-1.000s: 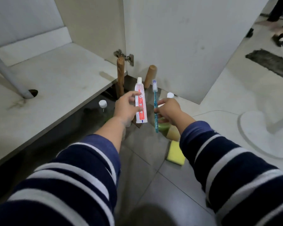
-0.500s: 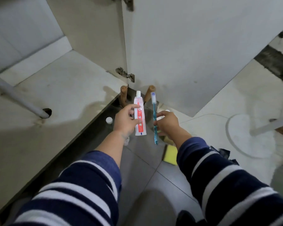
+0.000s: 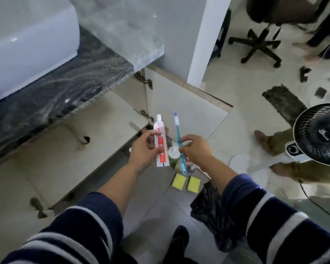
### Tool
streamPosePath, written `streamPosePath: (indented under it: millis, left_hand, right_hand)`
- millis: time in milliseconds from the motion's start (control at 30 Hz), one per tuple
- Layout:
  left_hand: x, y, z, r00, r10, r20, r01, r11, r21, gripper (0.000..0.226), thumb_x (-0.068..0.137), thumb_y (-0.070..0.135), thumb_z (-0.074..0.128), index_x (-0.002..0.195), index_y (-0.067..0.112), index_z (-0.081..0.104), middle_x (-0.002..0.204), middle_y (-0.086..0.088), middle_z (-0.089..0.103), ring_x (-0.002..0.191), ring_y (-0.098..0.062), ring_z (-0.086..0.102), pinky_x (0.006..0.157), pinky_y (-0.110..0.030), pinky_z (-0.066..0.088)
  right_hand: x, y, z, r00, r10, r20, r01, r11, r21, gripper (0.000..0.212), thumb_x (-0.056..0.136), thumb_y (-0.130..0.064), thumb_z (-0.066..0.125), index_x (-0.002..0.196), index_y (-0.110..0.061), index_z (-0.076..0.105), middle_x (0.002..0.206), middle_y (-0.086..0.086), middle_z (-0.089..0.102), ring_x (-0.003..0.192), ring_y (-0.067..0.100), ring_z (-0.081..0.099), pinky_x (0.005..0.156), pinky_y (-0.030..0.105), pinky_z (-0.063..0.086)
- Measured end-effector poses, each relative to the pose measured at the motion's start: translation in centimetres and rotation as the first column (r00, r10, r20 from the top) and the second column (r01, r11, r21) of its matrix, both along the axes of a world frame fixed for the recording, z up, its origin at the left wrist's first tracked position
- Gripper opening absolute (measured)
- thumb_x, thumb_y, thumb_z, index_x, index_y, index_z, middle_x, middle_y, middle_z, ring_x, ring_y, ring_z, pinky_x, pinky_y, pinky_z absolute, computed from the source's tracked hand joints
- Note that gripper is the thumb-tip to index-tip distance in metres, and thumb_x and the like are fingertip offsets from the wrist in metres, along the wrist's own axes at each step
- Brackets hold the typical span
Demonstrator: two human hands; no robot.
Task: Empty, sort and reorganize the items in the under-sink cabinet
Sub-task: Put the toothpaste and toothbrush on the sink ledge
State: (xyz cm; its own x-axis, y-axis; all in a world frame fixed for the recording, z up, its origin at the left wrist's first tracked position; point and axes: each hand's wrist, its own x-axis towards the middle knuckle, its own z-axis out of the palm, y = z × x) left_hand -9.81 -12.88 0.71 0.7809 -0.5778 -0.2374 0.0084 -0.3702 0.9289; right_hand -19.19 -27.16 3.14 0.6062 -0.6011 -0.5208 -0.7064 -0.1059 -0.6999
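Sorting step, by my read: left hand [image 3: 143,149] grips red-and-white toothpaste tube [image 3: 161,145], right hand [image 3: 195,150] pinches blue plastic toothbrush [image 3: 180,145]; next, group them together.

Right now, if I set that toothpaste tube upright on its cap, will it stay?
Probably not. The toothpaste tube in the left hand has a narrow cap and a wide flat crimped end, so it looks top-heavy. Likely soft-walled; laying it flat seems safer.
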Motion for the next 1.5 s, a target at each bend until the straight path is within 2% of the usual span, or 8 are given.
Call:
streamPosePath:
  millis: [167,300,500,733,867,1067,1167,1500]
  left_hand:
    - [-0.7,-2.1,5.2,0.992,0.107,0.066,-0.102,0.992,-0.077,0.042,0.077,0.002,0.075,0.105,0.028,0.059,0.093,0.002,0.061,0.076,-0.015,0.064,0.062,-0.021,0.057]
    - [2.4,-3.5,9.0,0.972,0.204,0.114,-0.19,0.975,-0.119,0.039,0.082,0.004,0.071,0.108,0.028,0.056,0.092,0.011,0.058,0.075,-0.006,0.063,0.055,-0.015,0.054]
    - [13.0,-5.4,13.8,0.906,0.327,0.269,-0.277,0.938,-0.208,0.041,0.08,0.005,0.073,0.11,0.026,0.057,0.095,0.003,0.063,0.081,-0.016,0.068,0.072,-0.029,0.06]
    - [27.7,-8.8,18.3,0.872,0.398,0.287,-0.319,0.904,-0.283,0.043,0.079,0.002,0.072,0.117,0.015,0.057,0.095,-0.001,0.061,0.075,-0.008,0.064,0.065,-0.021,0.058]
    - [34.0,-11.2,18.1,0.875,0.376,0.304,-0.329,0.924,-0.196,0.04,0.078,-0.001,0.07,0.113,0.014,0.059,0.099,-0.005,0.064,0.083,-0.016,0.064,0.075,-0.033,0.058]
    - [38.2,-13.5,15.3,0.893,0.301,0.334,-0.349,0.933,0.091,0.03,0.087,0.0,0.053,0.114,0.014,0.057,0.117,-0.008,0.061,0.087,-0.015,0.054,0.071,-0.019,0.038]
    - [38.8,-13.7,14.7,0.885,0.288,0.365,-0.372,0.91,0.183,0.028,0.092,0.004,0.046,0.115,0.015,0.058,0.112,-0.002,0.058,0.083,-0.016,0.048,0.069,-0.021,0.034]
    - [39.0,-13.8,15.7,0.855,0.18,0.486,-0.382,0.853,0.355,0.027,0.093,0.001,0.047,0.113,0.01,0.064,0.118,-0.012,0.063,0.101,-0.026,0.063,0.073,-0.027,0.044]
  right_hand:
    - [1.1,-2.1,5.9,0.991,0.106,0.083,-0.103,0.994,-0.032,0.022,0.082,-0.006,0.068,0.098,-0.021,0.062,0.08,0.002,0.067,0.07,0.016,0.066,0.064,0.034,0.06]
    - [5.0,-3.3,8.7,0.98,0.149,0.129,-0.138,0.986,-0.089,0.022,0.083,-0.01,0.069,0.097,-0.025,0.06,0.095,0.004,0.068,0.076,0.016,0.067,0.06,0.03,0.059]
    - [15.0,-5.8,13.2,0.952,0.2,0.232,-0.166,0.973,-0.158,0.029,0.083,-0.002,0.065,0.111,-0.012,0.064,0.098,0.013,0.067,0.078,0.025,0.066,0.073,0.041,0.06]
    - [32.2,-8.5,18.4,0.918,0.278,0.284,-0.153,0.907,-0.392,0.032,0.081,-0.002,0.062,0.111,-0.012,0.066,0.105,0.009,0.066,0.084,0.028,0.068,0.073,0.041,0.06]
    - [40.3,-9.6,18.9,0.924,0.344,0.167,-0.224,0.84,-0.493,0.024,0.085,-0.001,0.059,0.108,-0.005,0.066,0.102,0.012,0.066,0.088,0.029,0.068,0.079,0.041,0.058]
    - [45.4,-10.4,14.9,0.933,0.358,-0.041,-0.321,0.772,-0.548,0.025,0.086,-0.005,0.054,0.107,-0.01,0.066,0.099,0.006,0.066,0.076,0.023,0.062,0.066,0.03,0.053]
    - [45.9,-10.3,12.8,0.938,0.33,-0.104,-0.328,0.756,-0.567,0.019,0.088,-0.007,0.053,0.101,-0.01,0.067,0.087,0.004,0.06,0.072,0.023,0.056,0.062,0.028,0.043]
    - [45.7,-10.7,11.9,0.946,0.298,-0.13,-0.315,0.744,-0.59,0.017,0.088,-0.012,0.063,0.105,-0.01,0.067,0.094,0.004,0.065,0.071,0.018,0.057,0.064,0.025,0.046]
